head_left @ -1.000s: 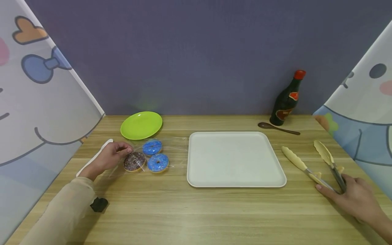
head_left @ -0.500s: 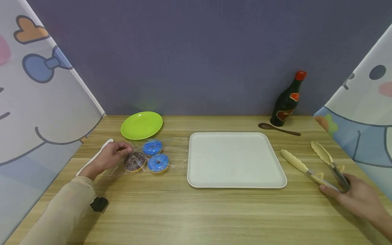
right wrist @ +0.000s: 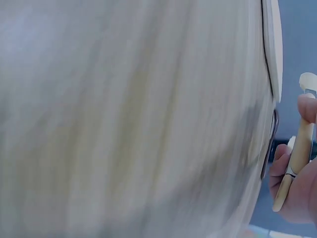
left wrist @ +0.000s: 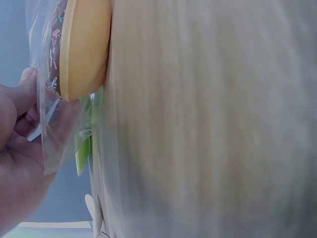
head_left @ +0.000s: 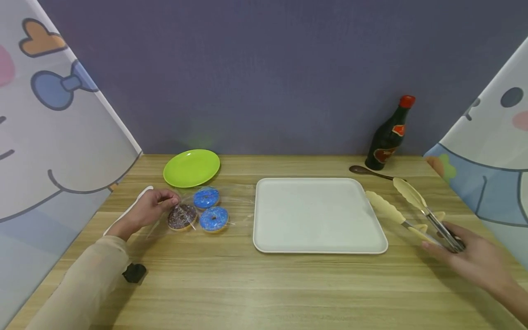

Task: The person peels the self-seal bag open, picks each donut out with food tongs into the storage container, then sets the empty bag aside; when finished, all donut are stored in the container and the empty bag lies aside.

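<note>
My left hand (head_left: 146, 211) pinches the open-looking left end of a clear plastic bag (head_left: 237, 196) between thumb and fingers. Inside the bag lie a chocolate donut (head_left: 177, 221) with sprinkles and two blue donuts (head_left: 209, 224). The left wrist view shows the bag's film (left wrist: 52, 148) at the fingers, beside the chocolate donut's tan side (left wrist: 86, 49). At the right, my right hand (head_left: 476, 259) grips metal tongs with cream tips (head_left: 385, 207) around their handle end. The tongs are spread, tips pointing toward the tray, with nothing between them.
A white rectangular tray (head_left: 317, 215) lies mid-table. Behind are a green plate (head_left: 191, 168), a dark bottle (head_left: 385, 137) with a red cap and a brown spoon (head_left: 363, 170). A white utensil (head_left: 144, 191) lies by the left wrist, and a small black object (head_left: 134, 273) nearer.
My right hand has moved the tongs leftward, their tips now near the tray's right edge and the spoon. My left hand stays at the bag, almost still.
</note>
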